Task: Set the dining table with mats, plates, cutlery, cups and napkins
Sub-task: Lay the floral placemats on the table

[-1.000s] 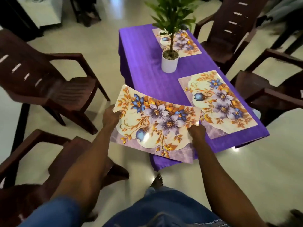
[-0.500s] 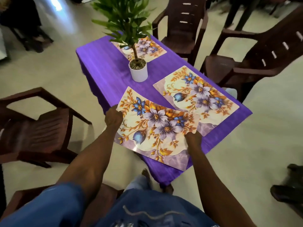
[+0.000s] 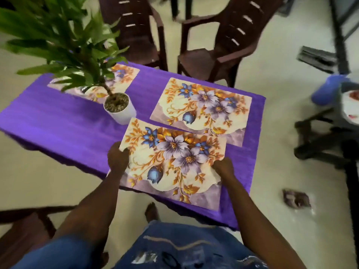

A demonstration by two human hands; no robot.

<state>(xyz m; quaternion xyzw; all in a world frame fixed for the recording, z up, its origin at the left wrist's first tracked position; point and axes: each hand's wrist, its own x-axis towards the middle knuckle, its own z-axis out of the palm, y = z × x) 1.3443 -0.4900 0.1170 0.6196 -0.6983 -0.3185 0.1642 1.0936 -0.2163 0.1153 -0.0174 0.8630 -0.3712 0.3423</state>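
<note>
STEP: you are laying the near mat (image 3: 174, 162) on the purple surface (image 3: 68, 121) | GRIP: left hand (image 3: 118, 159) and right hand (image 3: 223, 167) each pinch a side edge of it | NEXT: lower it flat, clear of the far mat (image 3: 202, 105), then let go | CONTAINERS: white pot (image 3: 121, 110) holds a green plant (image 3: 64, 41)

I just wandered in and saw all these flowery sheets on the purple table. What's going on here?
A person is laying the table. Both hands, the left hand and the right hand, hold a floral mat by its side edges over the near end of the purple tablecloth. Two more mats already lie flat: one just beyond it and one at the far end, partly hidden behind a potted plant. No plates, cutlery, cups or napkins are on the table yet.
</note>
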